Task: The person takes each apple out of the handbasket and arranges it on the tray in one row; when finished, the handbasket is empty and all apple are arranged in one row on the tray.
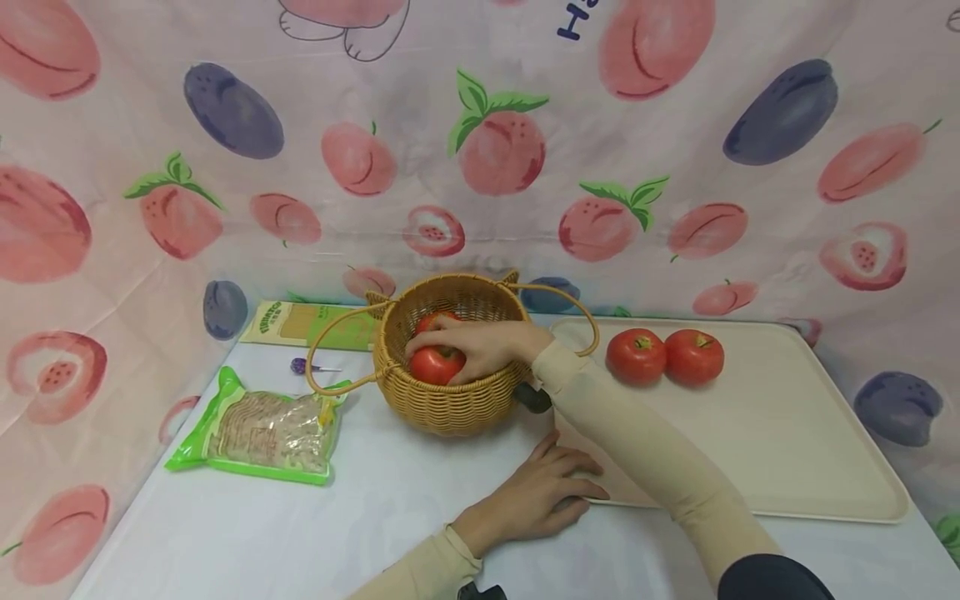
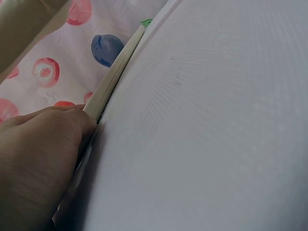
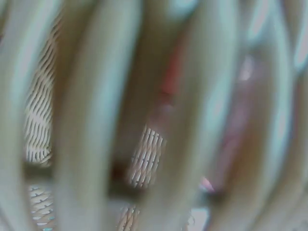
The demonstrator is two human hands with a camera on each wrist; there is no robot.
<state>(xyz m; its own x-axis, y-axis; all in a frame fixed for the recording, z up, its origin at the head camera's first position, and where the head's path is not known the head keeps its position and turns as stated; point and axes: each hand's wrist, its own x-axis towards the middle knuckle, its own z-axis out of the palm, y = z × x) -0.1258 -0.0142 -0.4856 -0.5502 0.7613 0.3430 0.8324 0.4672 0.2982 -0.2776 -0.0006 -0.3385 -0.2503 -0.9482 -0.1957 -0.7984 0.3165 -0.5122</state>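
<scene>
In the head view, the right hand [image 1: 483, 343] reaches over the rim of a wicker basket [image 1: 450, 412], its fingers curled round a red tomato [image 1: 435, 366] inside. Another tomato [image 1: 438, 321] lies behind it, partly covered by the fingers. The left hand [image 1: 536, 496] rests with spread fingers on the near left corner of a cream tray [image 1: 750, 442]; the left wrist view shows that hand [image 2: 45, 149] against the tray's edge [image 2: 108, 89]. Two tomatoes, one [image 1: 636, 357] beside the other [image 1: 693, 357], sit on the tray. Blurred basket weave [image 3: 96, 106] fills the right wrist view.
Left of the basket lies a green-edged bag of sliced bread [image 1: 270, 433]. Behind it are a small purple lollipop [image 1: 299, 366] and a flat green and yellow packet [image 1: 300, 324]. The basket's two loop handles stick out to its sides. A fruit-print cloth hangs behind.
</scene>
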